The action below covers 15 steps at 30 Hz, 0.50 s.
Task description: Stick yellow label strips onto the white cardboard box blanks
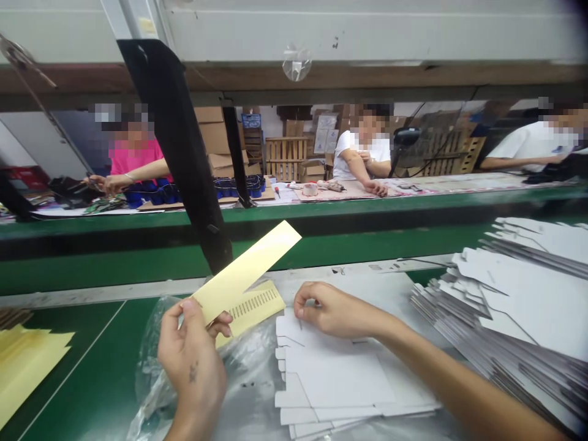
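Observation:
My left hand (193, 355) is closed on a yellow label sheet (248, 266), pinched between thumb and fingers and tilted up to the right. Its lower part (257, 306) bears a row of small dark printed marks; whether this is a fold or a second sheet I cannot tell. Bent into a pinch, my right hand (337, 309) is at the upper left corner of a small pile of flat white cartons (340, 373). Anything between those fingertips is too small to make out. The cartons lie just right of the yellow sheet, with flaps along their left side.
More flat white cartons (542, 300) are heaped at the right. Yellow sheets (27, 373) lie at the left on the green surface (92, 367). Crumpled see-through plastic (154, 349) sits under my left hand. A black post (184, 141) rises ahead; several people work across the bench.

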Tool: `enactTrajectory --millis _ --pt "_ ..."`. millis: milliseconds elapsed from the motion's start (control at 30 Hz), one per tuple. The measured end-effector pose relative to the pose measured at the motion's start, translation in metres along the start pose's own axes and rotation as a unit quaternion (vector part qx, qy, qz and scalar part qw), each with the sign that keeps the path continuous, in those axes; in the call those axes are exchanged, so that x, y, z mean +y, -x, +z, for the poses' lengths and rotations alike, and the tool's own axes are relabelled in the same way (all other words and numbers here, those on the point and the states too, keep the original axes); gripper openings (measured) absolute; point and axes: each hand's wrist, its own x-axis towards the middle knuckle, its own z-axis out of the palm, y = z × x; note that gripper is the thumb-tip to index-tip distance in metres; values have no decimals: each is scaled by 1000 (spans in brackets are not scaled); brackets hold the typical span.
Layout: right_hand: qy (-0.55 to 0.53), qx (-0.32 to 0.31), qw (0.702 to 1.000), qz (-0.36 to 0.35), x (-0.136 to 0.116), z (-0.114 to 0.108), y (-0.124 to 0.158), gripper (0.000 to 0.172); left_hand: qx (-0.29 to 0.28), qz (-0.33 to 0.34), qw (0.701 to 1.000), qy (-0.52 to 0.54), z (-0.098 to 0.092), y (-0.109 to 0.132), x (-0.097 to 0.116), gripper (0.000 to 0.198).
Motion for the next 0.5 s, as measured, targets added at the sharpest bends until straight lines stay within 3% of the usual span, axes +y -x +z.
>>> enactTrajectory --millis 233,500 --pt "-12 59 998 -34 1 9 2 14 -7 -41 999 -25 -1 3 0 29" --pt "-158 -30 987 -16 8 11 -7 12 -18 -60 998 -10 3 3 2 38"
